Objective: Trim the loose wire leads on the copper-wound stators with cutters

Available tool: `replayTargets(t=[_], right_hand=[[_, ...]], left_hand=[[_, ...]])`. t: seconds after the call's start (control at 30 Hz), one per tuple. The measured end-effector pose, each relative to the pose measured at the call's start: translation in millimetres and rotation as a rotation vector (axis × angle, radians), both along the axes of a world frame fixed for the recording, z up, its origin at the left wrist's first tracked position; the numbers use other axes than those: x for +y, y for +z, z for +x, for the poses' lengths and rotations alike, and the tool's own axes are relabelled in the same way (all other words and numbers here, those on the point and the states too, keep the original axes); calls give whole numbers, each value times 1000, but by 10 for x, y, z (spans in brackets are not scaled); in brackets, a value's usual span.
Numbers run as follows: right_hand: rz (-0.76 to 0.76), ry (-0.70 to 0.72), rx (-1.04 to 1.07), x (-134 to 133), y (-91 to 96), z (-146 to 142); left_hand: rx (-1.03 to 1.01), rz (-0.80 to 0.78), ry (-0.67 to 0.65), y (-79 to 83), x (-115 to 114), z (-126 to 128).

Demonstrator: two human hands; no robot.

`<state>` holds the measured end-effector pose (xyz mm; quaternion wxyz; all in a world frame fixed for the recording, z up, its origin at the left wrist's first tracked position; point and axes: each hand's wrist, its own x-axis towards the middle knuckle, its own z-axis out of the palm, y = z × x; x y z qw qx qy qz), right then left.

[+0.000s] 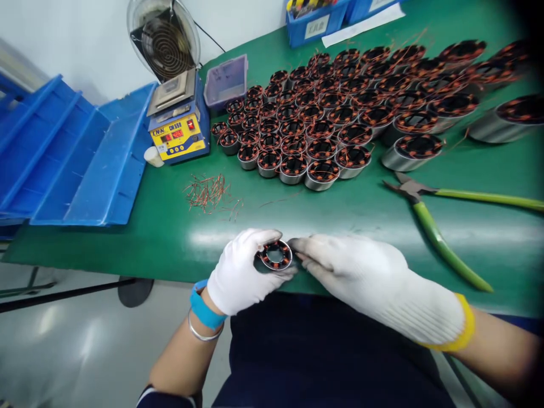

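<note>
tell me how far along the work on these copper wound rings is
Likely done: cut wire ends lie piled on the mat. In hand: the left hand grips one wound ring, the right hand pinches its rim. Left: unclear; dozens of rings stand in rows behind, and I cannot tell which are finished. The cutters lie set down.
</note>
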<state>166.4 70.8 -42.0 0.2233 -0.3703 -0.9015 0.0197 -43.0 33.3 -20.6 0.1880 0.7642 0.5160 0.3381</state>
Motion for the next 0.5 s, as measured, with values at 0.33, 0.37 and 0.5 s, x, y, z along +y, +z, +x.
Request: replayTargets(t=[0.33,0.37,0.5], right_hand=[[-402,45,-21,153,111,240],[-418,46,-13,154,133,264],[-360,18,28,76,171,355]], left_hand=[[2,35,-89,101,112,143],[23,29,-88,102,117,153],[70,26,-83,80,97,198]])
